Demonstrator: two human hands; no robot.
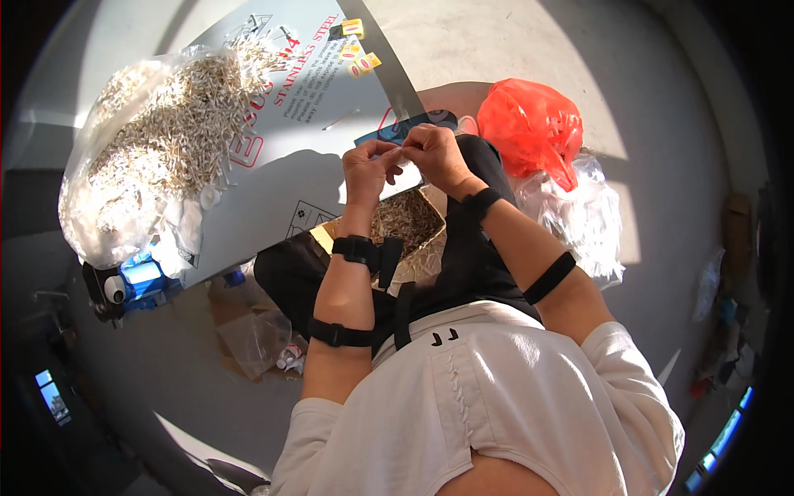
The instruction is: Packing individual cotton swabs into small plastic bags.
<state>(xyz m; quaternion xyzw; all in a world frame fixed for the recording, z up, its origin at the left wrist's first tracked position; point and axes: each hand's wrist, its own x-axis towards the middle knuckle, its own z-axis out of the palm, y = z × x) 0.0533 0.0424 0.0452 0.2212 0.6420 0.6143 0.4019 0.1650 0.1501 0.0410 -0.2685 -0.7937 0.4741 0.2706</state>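
Note:
My left hand (368,172) and my right hand (438,157) meet fingertip to fingertip over the near edge of the printed sheet-covered table (273,194). Both are closed in a pinch. Whatever lies between the fingers is too small to make out. Just below my hands, between my legs, a cardboard box (324,240) holds many small thin brownish pieces (404,217). On the table's left side a large heap of similar small pale pieces (194,116) spills from a clear plastic bag (76,186).
Several small yellow-and-white packets (362,64) lie at the table's far right corner. A red plastic bag (529,124) sits to the right above a clear plastic bag (579,215). A blue bottle (142,279) is below the table's left edge, and crumpled clear plastic (256,339) lies on the floor.

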